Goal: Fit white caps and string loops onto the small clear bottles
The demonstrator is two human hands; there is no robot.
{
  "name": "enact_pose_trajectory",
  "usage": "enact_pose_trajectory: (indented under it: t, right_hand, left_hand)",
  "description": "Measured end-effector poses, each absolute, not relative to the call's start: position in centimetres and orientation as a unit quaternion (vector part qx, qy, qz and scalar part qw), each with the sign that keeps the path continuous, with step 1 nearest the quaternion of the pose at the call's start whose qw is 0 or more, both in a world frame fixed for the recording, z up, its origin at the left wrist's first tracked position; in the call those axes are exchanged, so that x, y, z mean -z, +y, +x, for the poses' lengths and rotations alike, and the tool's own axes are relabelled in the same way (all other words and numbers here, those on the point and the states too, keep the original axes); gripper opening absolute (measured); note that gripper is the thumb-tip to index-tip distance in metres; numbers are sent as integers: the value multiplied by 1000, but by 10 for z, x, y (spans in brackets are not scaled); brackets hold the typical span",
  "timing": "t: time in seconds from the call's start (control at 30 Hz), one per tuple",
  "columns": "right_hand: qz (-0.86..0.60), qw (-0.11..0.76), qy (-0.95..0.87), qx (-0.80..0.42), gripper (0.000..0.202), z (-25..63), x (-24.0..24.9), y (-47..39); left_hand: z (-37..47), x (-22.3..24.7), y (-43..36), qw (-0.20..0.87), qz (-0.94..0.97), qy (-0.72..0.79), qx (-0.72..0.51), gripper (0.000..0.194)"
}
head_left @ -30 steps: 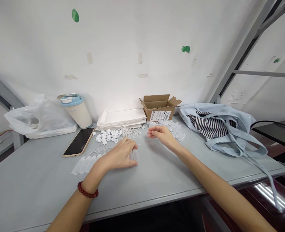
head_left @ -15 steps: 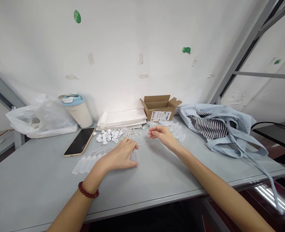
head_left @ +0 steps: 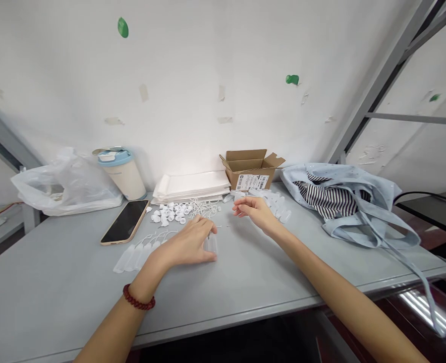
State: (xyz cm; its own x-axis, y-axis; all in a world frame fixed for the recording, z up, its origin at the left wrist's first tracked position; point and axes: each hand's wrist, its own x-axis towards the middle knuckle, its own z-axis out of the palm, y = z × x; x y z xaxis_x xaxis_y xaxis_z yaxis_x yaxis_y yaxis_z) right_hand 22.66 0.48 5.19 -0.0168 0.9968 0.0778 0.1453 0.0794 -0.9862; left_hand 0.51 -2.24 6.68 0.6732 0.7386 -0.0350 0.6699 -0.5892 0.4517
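My left hand (head_left: 192, 242) rests on the table, its thumb and fingers closed around the two ends of clear plastic tubes (head_left: 210, 245); part of them is hidden under the palm. To its left lies a row of translucent tubes with thin white loops (head_left: 137, 254). My right hand (head_left: 254, 210) hovers just right of the middle, fingers loosely curved and apart, with nothing visible in them. Behind it is a pile of loose clear tubes (head_left: 279, 204). White plastic caps (head_left: 170, 213) and a tangle of thin white loops (head_left: 203, 206) lie beyond my left hand.
At the back stand a stack of white sheets or envelopes (head_left: 192, 184) and an open cardboard box (head_left: 251, 179). A phone (head_left: 125, 222), a cup with a blue lid (head_left: 122, 174) and a plastic bag (head_left: 66, 184) are left. A light blue cloth bag (head_left: 374, 181) lies right.
Both hands stay almost where they were. The whole view has shifted very slightly.
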Motion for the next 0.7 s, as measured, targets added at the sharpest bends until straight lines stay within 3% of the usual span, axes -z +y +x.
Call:
enact_pose_trajectory:
  t: [0.13, 0.33, 0.53, 0.7]
  right_hand:
    - [-521, 478, -564, -427, 16, 232, -52, 9]
    - [-576, 463, -607, -291, 19, 250, -42, 26]
    - [-607, 349, -712, -46, 27, 262, -28, 37]
    - [-600, 235, -764, 30, 40, 266, -18, 42]
  left_hand:
    - [0, -69, -16, 218, 861, 442, -128, 31]
    - [-19, -51, 15, 73, 826, 509, -232, 23]
    - [-28, -37, 32, 34, 829, 507, -233, 34]
    - [-26, -32, 33, 43, 831, 503, -235, 40]
